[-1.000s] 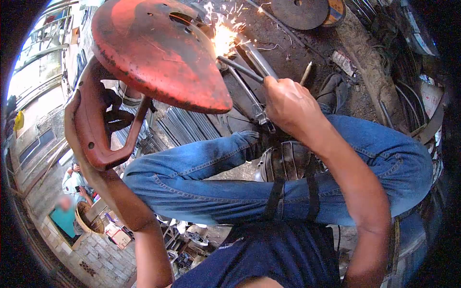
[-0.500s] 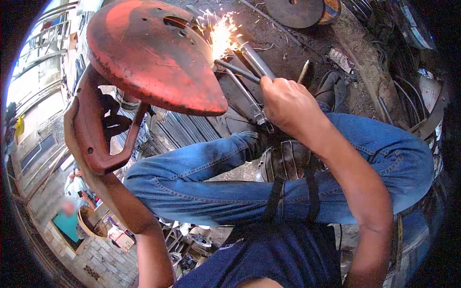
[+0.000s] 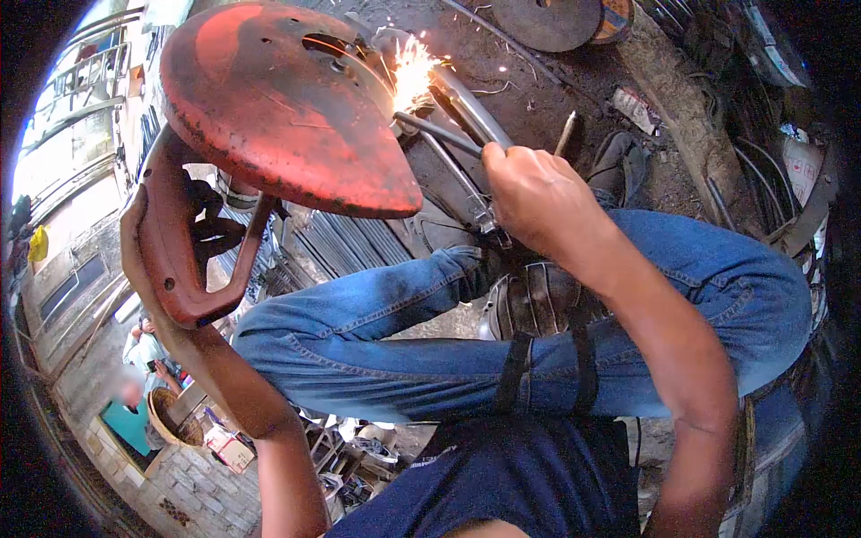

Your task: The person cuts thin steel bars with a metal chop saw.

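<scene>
My left hand (image 3: 213, 229) is wrapped round the D-shaped red handle (image 3: 175, 260) of a cut-off saw; its fingers show darkly through the handle opening. The saw's worn red guard (image 3: 287, 117) covers most of the disc. My right hand (image 3: 543, 193) is closed on a grey metal rod (image 3: 444, 132), whose far end points at the saw. Bright sparks (image 3: 414, 76) fly near that end, so the exact contact point is hidden. A thicker silver bar (image 3: 475, 108) lies just beyond the rod, and a thin threaded shaft (image 3: 453, 170) runs below it.
Bundled metal rods (image 3: 350, 247) lie beneath the guard. Large abrasive discs (image 3: 547, 22) rest on the ground at the top, beside a wooden beam (image 3: 682, 117). My jean-covered legs (image 3: 386, 359) are folded close to the work. Another person (image 3: 148, 354) is at the far left, near a basket (image 3: 170, 417).
The saw guard has shifted very slightly left and down. The spark burst looks a little smaller, and both hands keep their grips.
</scene>
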Motion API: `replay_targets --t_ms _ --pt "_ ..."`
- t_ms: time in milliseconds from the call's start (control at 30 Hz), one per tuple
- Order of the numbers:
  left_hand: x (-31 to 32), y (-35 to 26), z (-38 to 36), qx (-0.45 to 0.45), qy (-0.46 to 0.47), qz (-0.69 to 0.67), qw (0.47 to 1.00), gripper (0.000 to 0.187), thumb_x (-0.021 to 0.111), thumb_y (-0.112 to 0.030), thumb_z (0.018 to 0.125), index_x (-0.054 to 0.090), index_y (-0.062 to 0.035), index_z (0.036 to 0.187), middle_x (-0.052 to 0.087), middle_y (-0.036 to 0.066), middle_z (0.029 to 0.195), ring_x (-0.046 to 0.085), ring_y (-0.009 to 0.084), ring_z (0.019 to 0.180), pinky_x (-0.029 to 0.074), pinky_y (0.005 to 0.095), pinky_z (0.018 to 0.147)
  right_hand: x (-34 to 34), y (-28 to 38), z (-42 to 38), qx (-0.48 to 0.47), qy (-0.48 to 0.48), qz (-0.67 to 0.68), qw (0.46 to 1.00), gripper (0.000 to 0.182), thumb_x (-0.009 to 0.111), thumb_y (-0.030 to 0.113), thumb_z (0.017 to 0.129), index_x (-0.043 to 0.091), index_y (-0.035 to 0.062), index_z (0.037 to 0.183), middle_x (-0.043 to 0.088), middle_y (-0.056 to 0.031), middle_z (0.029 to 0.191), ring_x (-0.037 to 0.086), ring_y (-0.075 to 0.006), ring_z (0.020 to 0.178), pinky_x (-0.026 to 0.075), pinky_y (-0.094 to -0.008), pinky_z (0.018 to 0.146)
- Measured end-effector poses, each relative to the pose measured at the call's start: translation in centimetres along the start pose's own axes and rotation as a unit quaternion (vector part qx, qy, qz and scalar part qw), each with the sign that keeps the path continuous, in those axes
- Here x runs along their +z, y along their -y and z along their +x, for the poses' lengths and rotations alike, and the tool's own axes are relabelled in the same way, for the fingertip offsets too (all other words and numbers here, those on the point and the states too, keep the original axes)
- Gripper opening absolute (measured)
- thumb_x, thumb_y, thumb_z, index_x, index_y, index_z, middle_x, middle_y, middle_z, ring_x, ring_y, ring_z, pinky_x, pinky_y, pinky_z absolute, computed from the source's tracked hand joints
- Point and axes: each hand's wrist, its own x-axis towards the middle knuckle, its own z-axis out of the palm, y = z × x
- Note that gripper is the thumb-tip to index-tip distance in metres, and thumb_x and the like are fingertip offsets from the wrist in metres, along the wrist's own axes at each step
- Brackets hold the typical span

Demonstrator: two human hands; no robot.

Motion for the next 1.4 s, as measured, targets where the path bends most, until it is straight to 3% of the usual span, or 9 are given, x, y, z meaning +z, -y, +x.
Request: replay_targets --t_ms 300,600,800,1000,1133,1200,1233,1300,1400 --pt "-0.5 0.7 0.1 0.058 -0.012 0.075 0.995 0.058 0.048 -0.048 0.091 0.056 0.0056 0.111 0.063 0.020 0.092 0.064 0.0335 0.066 0.055 0.0441 0.065 -0.3 0.2 -0.2 -0.009 -0.002 0.025 1.000 0.007 0.050 0.004 0.082 0.051 -0.0018 0.087 0.060 -0.0241 0.075 0.062 -0.0442 0.073 0.050 -0.0524 0.067" --pt "0.1 0.4 -0.9 0.067 0.059 -0.124 0.988 0.059 0.049 -0.048 0.090 0.055 0.0055 0.112 0.063 0.021 0.093 0.064 0.0336 0.068 0.054 0.0449 0.066 -0.9 0.7 -0.4 -0.031 -0.023 -0.020 0.999 0.010 0.050 0.004 0.083 0.058 -0.0008 0.080 0.066 -0.0214 0.073 0.069 -0.0353 0.071 0.056 -0.0441 0.064" --pt "-0.9 0.3 0.4 0.024 0.044 0.020 0.999 0.061 0.050 -0.051 0.087 0.056 0.0044 0.112 0.062 0.020 0.093 0.063 0.0336 0.069 0.053 0.0463 0.067 -1.2 0.8 -0.7 -0.024 -0.020 -0.017 0.999 0.007 0.051 0.004 0.081 0.057 -0.0002 0.080 0.066 -0.0213 0.074 0.069 -0.0349 0.073 0.056 -0.0436 0.065" --pt "-1.4 0.3 0.8 0.017 0.009 0.006 1.000 0.060 0.052 -0.049 0.087 0.057 0.0042 0.114 0.064 0.019 0.094 0.064 0.0311 0.074 0.052 0.0427 0.074 -0.6 0.5 0.9 0.089 0.043 0.158 0.982 0.019 0.051 0.009 0.087 0.063 -0.0049 0.086 0.064 -0.0278 0.082 0.066 -0.0392 0.081 0.053 -0.0455 0.071" --pt "-2.1 1.1 1.7 0.006 -0.035 -0.039 0.999 0.058 0.054 -0.046 0.087 0.058 0.0041 0.116 0.066 0.019 0.096 0.065 0.0280 0.080 0.051 0.0376 0.081 2.4 -1.4 0.8 0.168 0.024 0.340 0.925 0.035 0.055 0.028 0.093 0.065 -0.0051 0.100 0.066 -0.0234 0.081 0.065 -0.0327 0.071 0.049 -0.0387 0.063" --pt "-2.2 1.4 1.8 -0.001 -0.053 -0.065 0.996 0.057 0.056 -0.045 0.087 0.059 0.0041 0.117 0.067 0.018 0.097 0.065 0.0264 0.084 0.050 0.0350 0.084 2.0 -1.3 0.3 0.324 0.039 0.588 0.740 0.031 0.052 0.032 0.096 0.063 0.0025 0.095 0.053 -0.0012 0.064 0.047 -0.0121 0.049 0.034 -0.0287 0.042" --pt "-1.6 0.8 0.8 -0.002 -0.058 -0.066 0.996 0.057 0.056 -0.045 0.087 0.059 0.0041 0.117 0.067 0.018 0.097 0.065 0.0264 0.084 0.050 0.0350 0.084 2.1 -2.0 0.4 0.307 0.070 0.630 0.709 0.029 0.053 0.033 0.095 0.062 0.0058 0.095 0.044 0.0022 0.058 0.037 -0.0073 0.044 0.025 -0.0234 0.038" --pt "-0.2 -0.6 -1.7 0.045 0.089 -0.160 0.982 0.055 0.058 -0.041 0.087 0.059 0.0039 0.118 0.067 0.018 0.097 0.065 0.0255 0.087 0.049 0.0347 0.086 1.9 -1.9 0.7 0.300 0.082 0.640 0.703 0.028 0.053 0.033 0.095 0.061 0.0059 0.094 0.041 0.0031 0.057 0.033 -0.0070 0.041 0.023 -0.0239 0.036" --pt "-0.2 0.0 -0.6 0.003 -0.046 -0.173 0.984 0.053 0.060 -0.039 0.086 0.059 0.0036 0.116 0.067 0.017 0.095 0.065 0.0250 0.089 0.049 0.0344 0.087 1.5 -1.5 0.7 0.322 0.086 0.638 0.694 0.024 0.052 0.031 0.096 0.059 0.0081 0.091 0.037 0.0045 0.054 0.028 -0.0064 0.039 0.021 -0.0243 0.035"
